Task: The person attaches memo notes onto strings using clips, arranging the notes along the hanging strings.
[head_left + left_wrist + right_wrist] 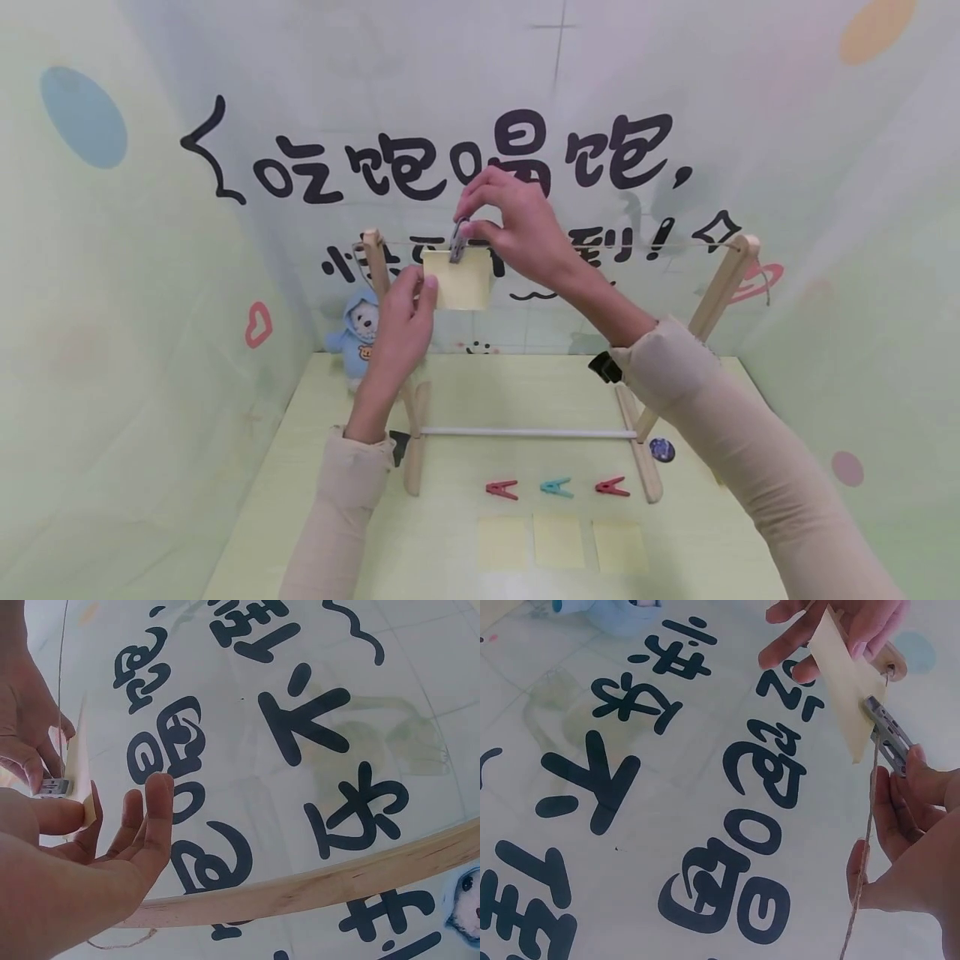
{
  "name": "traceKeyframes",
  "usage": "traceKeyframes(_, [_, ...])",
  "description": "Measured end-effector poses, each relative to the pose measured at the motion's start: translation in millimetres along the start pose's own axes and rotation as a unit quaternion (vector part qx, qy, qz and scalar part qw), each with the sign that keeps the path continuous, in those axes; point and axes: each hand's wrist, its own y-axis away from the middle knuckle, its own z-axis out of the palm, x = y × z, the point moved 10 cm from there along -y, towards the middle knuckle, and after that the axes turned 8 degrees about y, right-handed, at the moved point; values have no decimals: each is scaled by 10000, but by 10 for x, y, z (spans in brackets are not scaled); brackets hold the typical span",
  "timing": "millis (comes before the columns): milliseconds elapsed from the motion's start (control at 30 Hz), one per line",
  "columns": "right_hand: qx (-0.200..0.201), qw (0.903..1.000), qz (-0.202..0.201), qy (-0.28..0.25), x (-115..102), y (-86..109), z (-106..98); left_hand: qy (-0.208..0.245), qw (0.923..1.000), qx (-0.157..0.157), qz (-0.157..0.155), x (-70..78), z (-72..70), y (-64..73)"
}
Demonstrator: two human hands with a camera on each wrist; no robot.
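One pale-yellow rectangular paper sheet (465,288), up at thin brown twine (871,817) | slim grey plastic clothespin (457,243) on its top edge | left hand (408,312) pinching sheet, right hand (521,221) pinching clothespin | step: apparently pegging | next: likely calls for gentle release

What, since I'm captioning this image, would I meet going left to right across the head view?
Plush bear, left hand, held yellow note, right hand, rightmost red clothespin, round dark disc.
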Motion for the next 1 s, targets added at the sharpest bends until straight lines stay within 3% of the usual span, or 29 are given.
traceKeyframes(333, [-614,9975,127,326,3,-23,121,-9,10000,-26,-62,-17,-18,-2])
traceKeyframes(467, [-859,9958,231,232,21,-18,144,13,9999,-14,-112,-52,-29,-6])
traceKeyframes(767, [-971,9948,308,-22,65,16,160,146,9993,-111,-312,-125,15,3])
traceKeyframes(1000, [-910,9954,287,-115,94,109,92,258,9992,-30,-287,-136,12,6])
